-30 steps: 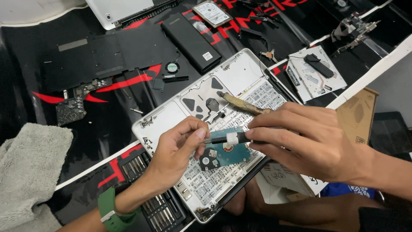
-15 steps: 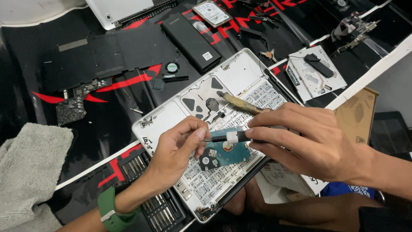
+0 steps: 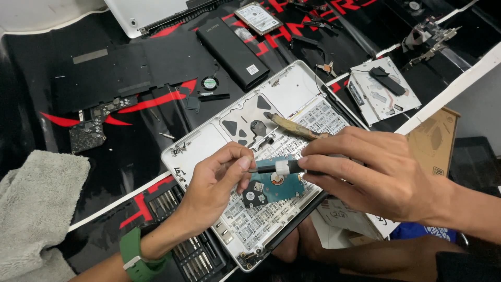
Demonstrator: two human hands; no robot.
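A slim black screwdriver (image 3: 276, 167) with a white band lies level between my two hands. My left hand (image 3: 214, 188), with a green watch on its wrist, pinches the tip end. My right hand (image 3: 376, 177) grips the handle end and also holds a worn tan tool (image 3: 289, 127) that sticks out toward the upper left. Just under the screwdriver sits a hard drive (image 3: 276, 190), its blue-green circuit board facing up. The drive rests in an opened silver laptop case (image 3: 209, 141), over the back of the keyboard.
A tray of screwdriver bits (image 3: 193, 256) lies under my left wrist, a grey towel (image 3: 36, 209) at the left. On the black mat beyond are a black battery (image 3: 232, 47), second hard drive (image 3: 258, 17), small fan (image 3: 210, 83), circuit board (image 3: 88, 128) and optical drive (image 3: 383, 89). A cardboard box (image 3: 433, 138) stands right.
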